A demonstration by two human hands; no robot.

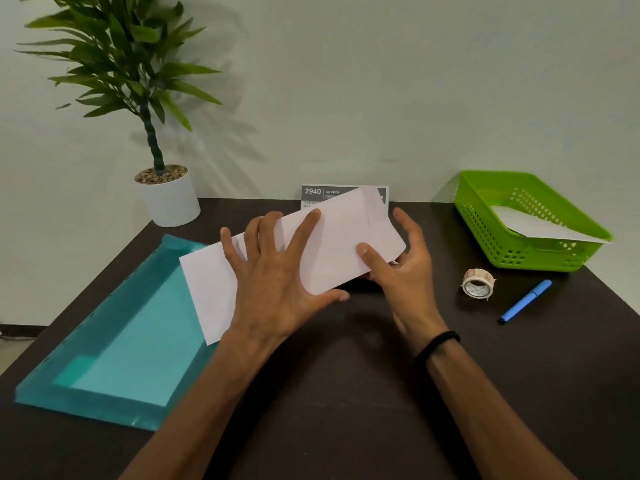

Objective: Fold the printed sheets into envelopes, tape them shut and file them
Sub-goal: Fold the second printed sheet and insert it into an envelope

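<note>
Between teal folder (114,348) and green basket (530,223), folded sheet (332,251) under flat left hand (273,285), right hand's (401,265) grip pinching it.

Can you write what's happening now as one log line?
step: folding | left hand: flat on folded sheet | right hand: pinching its end | tape roll: untouched

The folded sheet (332,244) is white, blank side up, a long slanted band held above the desk (346,393); the tape roll (478,283) stands patterned on the desk, right; another white sheet (540,227) lies in the green basket (485,216); the teal folder (114,344) lies flat, left.
</note>
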